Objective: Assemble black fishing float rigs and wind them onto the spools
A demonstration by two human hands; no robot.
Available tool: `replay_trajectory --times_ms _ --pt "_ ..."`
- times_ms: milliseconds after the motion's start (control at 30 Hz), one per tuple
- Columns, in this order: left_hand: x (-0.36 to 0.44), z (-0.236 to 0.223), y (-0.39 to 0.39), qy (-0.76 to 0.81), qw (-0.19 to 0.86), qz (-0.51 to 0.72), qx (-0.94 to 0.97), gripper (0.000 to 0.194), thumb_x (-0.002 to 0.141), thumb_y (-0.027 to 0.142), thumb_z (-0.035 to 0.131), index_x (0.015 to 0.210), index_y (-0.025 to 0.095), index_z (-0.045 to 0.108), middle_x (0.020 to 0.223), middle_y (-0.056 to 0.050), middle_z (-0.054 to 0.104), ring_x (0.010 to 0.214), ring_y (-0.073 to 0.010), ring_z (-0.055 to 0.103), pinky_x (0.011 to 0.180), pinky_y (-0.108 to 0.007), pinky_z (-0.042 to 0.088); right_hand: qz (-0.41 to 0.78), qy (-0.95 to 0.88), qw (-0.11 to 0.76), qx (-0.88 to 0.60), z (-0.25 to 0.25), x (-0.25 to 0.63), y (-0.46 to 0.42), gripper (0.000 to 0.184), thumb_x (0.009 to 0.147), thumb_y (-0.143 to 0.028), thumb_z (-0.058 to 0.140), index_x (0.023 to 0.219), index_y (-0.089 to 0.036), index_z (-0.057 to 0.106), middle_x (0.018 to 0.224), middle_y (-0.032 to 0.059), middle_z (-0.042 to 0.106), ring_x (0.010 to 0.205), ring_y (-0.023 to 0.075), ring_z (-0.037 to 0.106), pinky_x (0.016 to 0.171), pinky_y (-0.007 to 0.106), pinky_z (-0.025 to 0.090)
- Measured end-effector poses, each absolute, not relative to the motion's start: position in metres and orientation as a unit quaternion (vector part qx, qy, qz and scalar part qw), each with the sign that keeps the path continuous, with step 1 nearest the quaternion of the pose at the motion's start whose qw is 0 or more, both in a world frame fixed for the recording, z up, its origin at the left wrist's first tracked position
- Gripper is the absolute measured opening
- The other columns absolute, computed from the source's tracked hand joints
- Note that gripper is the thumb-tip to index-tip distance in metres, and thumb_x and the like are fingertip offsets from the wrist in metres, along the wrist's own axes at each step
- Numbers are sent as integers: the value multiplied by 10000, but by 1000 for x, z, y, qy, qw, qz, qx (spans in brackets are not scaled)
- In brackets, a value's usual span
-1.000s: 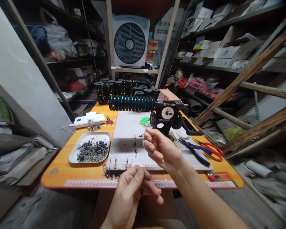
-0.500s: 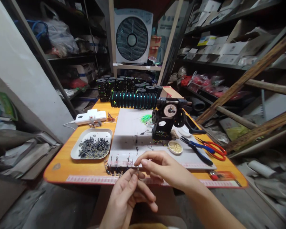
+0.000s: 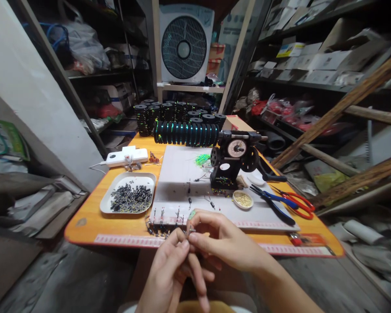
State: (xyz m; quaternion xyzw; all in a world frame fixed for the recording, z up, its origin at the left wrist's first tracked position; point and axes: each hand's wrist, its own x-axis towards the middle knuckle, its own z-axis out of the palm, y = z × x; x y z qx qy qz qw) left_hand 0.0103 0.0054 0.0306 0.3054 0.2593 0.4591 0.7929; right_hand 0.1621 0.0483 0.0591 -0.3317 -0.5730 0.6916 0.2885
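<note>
Both hands meet just in front of the white board (image 3: 169,174). My left hand (image 3: 174,265) is closed in a pinch of thumb and forefinger, its other fingers loosely bent. My right hand (image 3: 218,234) comes in from the right, thumb and forefinger also pinched, against the left fingertips. Whatever small thing sits between them is too little and too covered to name. Close by, several small dark pieces with wire ends (image 3: 163,228) hang along the board's front edge. Loose black pieces, one of them a small dark cylinder (image 3: 212,204), lie on the board.
A white tray (image 3: 103,202) of small dark parts stands left. Behind the board is a winding machine (image 3: 228,161) with a ribbed black spool (image 3: 185,133). On the right are a dish of tiny beads (image 3: 243,200), blue-and-black pliers (image 3: 273,204) and red-handled scissors (image 3: 304,208).
My right thumb and forefinger have closed in on the left fingertips. A dark cylinder now shows on the board near my right hand. The whole view has shifted slightly.
</note>
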Motion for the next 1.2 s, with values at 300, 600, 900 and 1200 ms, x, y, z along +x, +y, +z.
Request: replay_trajectory --times_ms 300,600,900,1200 --pt "16 30 4 265 793 484 257 180 961 257 443 810 182 508 392 48 575 474 -131 650 343 -137 332 677 -562 328 -344 55 160 39 207 898 -388 590 917 -195 520 712 -37 553 459 37 495 393 140 363" --pt "14 25 5 256 792 473 288 179 964 306 454 839 183 490 402 71 570 338 -86 555 365 -139 389 718 -532 318 -315 55 160 44 247 877 -399 619 937 -184 513 627 -61 523 402 40 485 365 142 354" --pt "14 26 8 273 794 464 281 157 944 335 486 863 200 482 440 57 579 532 -160 684 348 -133 393 648 -592 301 -375 69 167 54 311 860 -452 607 1035 -202 548 654 -46 522 429 54 433 375 163 360" --pt "11 -4 6 390 684 430 441 472 945 460 426 1320 182 359 836 -61 720 459 -125 663 723 -330 524 168 -715 406 -544 99 173 128 229 905 -317 515 1031 -151 612 531 -20 521 505 149 479 552 271 334"
